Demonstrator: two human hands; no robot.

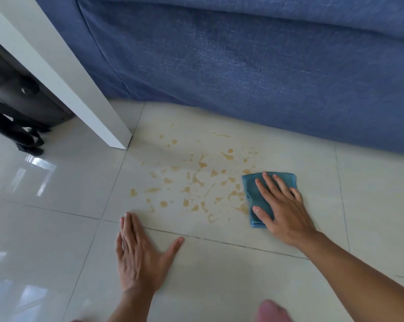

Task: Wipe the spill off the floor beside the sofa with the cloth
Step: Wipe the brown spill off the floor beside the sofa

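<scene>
A brown spill (196, 180) of scattered drops and smears lies on the pale tiled floor (219, 270) in front of the blue sofa (242, 61). A folded teal cloth (257, 194) rests flat on the floor at the spill's right edge. My right hand (282, 205) presses down on the cloth with fingers spread, covering most of it. My left hand (138, 252) lies palm down on the bare tile just below the spill's left part, fingers apart, holding nothing.
A white table leg (84, 89) stands at the spill's upper left, touching the floor near the sofa's corner. A dark bag (17, 108) sits behind it at the far left. A knee (273, 311) shows at the bottom edge.
</scene>
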